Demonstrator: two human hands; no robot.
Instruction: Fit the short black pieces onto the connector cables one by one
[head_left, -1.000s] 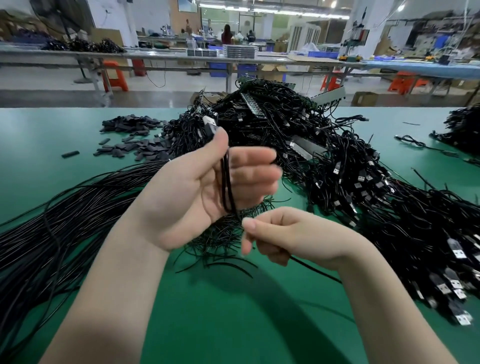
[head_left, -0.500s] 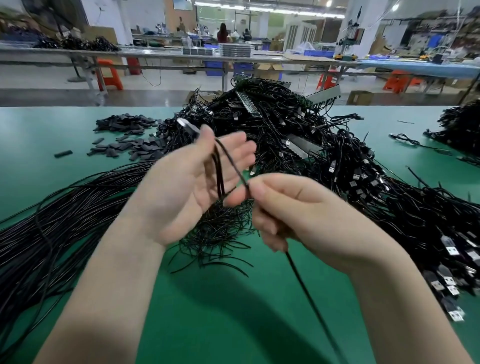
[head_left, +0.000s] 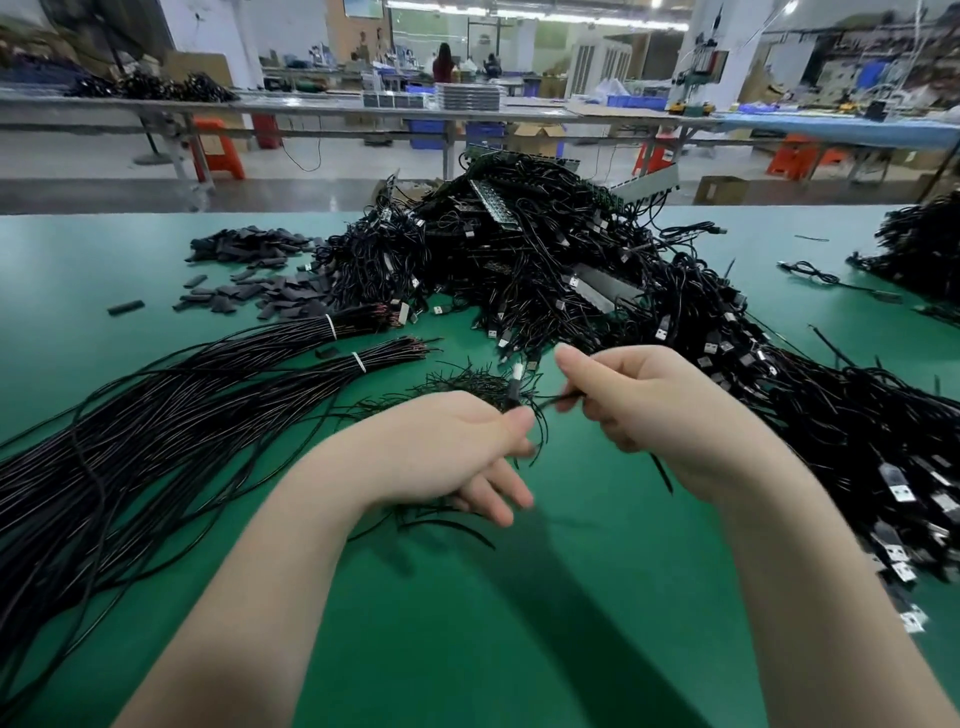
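My left hand (head_left: 447, 447) pinches a black connector cable just below its silver plug (head_left: 516, 378), which points up. My right hand (head_left: 654, 410) grips the same thin cable (head_left: 558, 401) a little to the right, and the cable's tail hangs below that hand. Both hands hover low over the green table (head_left: 519, 597). A heap of short black pieces (head_left: 260, 283) lies at the far left of the table. A big tangled pile of connector cables (head_left: 545, 270) fills the middle and right.
Two tied bundles of long black wires (head_left: 182, 395) spread across the left side. A loose tuft of thin black strands (head_left: 467, 384) lies under my hands. Another cable pile (head_left: 919, 249) sits at the far right. Workbenches and orange stools stand beyond the table.
Both hands have dropped from chest height down toward the table. My left hand turned palm-down and now pinches the cable near its plug; my right hand slid rightward along the cable.
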